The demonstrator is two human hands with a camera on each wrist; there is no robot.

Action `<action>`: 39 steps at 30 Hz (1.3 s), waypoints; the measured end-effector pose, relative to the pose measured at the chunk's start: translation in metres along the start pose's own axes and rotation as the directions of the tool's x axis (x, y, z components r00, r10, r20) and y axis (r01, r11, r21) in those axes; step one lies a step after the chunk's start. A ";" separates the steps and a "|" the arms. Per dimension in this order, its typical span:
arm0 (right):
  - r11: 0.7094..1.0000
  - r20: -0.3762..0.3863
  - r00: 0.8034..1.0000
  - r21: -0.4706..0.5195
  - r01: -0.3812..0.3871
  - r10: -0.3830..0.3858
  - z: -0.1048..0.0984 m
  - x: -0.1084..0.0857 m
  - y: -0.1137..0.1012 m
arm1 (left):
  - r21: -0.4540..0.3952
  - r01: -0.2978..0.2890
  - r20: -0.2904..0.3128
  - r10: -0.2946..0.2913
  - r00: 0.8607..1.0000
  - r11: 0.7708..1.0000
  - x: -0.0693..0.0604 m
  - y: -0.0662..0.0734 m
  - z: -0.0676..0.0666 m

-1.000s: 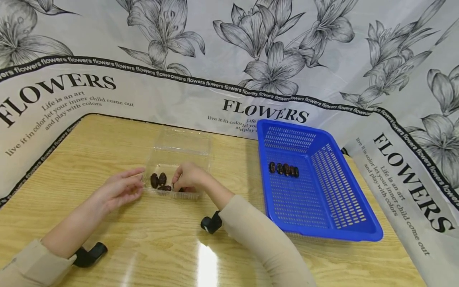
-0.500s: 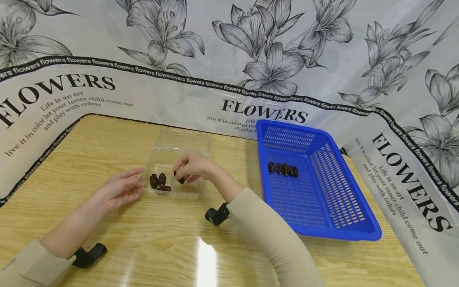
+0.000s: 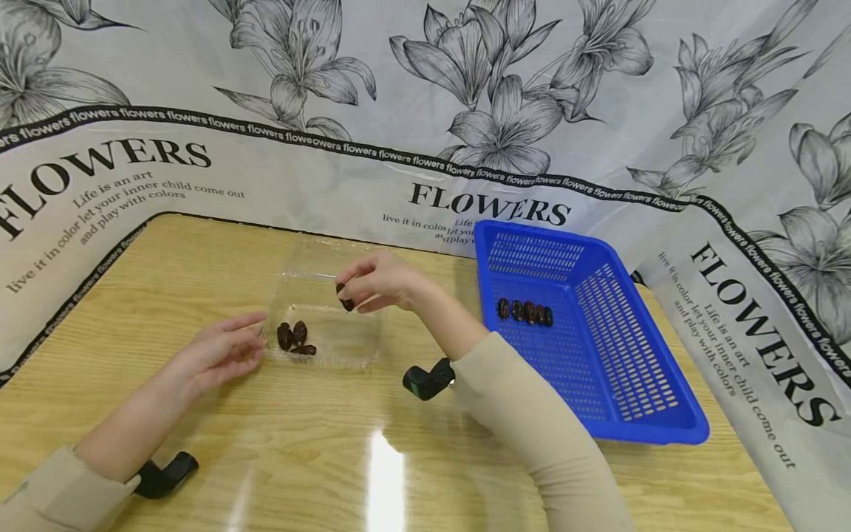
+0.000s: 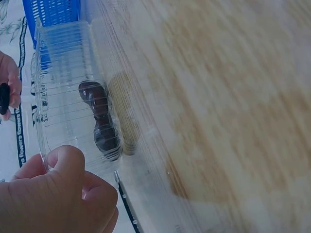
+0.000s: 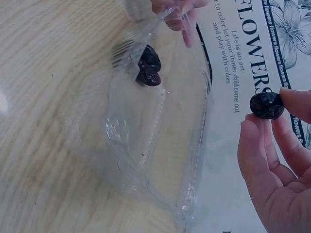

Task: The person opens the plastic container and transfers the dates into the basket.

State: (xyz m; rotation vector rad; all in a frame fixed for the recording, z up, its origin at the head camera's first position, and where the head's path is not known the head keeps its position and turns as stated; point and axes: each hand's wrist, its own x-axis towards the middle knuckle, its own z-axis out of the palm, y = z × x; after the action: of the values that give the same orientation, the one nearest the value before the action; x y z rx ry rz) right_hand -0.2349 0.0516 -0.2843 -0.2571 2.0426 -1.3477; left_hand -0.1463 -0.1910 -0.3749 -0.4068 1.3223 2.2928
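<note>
My right hand (image 3: 385, 282) pinches one dark date (image 3: 344, 297) above the right part of a clear plastic box (image 3: 332, 314). The right wrist view shows that date (image 5: 267, 105) between thumb and fingertips. Three dates (image 3: 300, 332) lie in the box's left part. My left hand (image 3: 222, 353) is at the box's left side; in the left wrist view the hand (image 4: 63, 194) grips the box's rim between thumb and fingers. Several dates (image 3: 530, 312) lie in a row inside a blue basket (image 3: 592, 428) at the right.
Behind the wooden table (image 3: 266, 451) hangs a white cloth (image 3: 372, 177) printed with flowers and words. The clear box's lid (image 3: 326, 255) stands open at its back. A black wrist device (image 3: 428, 379) is by the right forearm, another (image 3: 166, 474) by the left.
My right hand has lifted a date out of the box's lower right part and moved up, away from me and slightly right. My left hand has stayed in place.
</note>
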 end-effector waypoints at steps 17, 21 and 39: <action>0.991 -0.043 0.998 0.124 0.047 -0.042 -0.031 -0.027 -0.002 | -0.011 -0.013 0.009 0.013 1.000 1.000 0.000 -0.003 -0.002; 0.987 -0.043 0.997 0.147 0.063 -0.057 -0.039 -0.033 -0.001 | -0.007 -0.011 0.004 0.011 1.000 1.000 0.001 -0.003 -0.004; 0.970 -0.130 0.990 0.232 0.076 -0.047 -0.077 -0.059 0.012 | -0.005 -0.011 0.001 0.011 1.000 1.000 0.001 -0.004 -0.003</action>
State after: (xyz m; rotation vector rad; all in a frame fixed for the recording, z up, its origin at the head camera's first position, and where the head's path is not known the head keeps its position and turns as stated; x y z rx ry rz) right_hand -0.2358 0.1431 -0.2508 -0.1341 1.9625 -1.6667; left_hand -0.1456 -0.1919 -0.3797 -0.4009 1.3215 2.3056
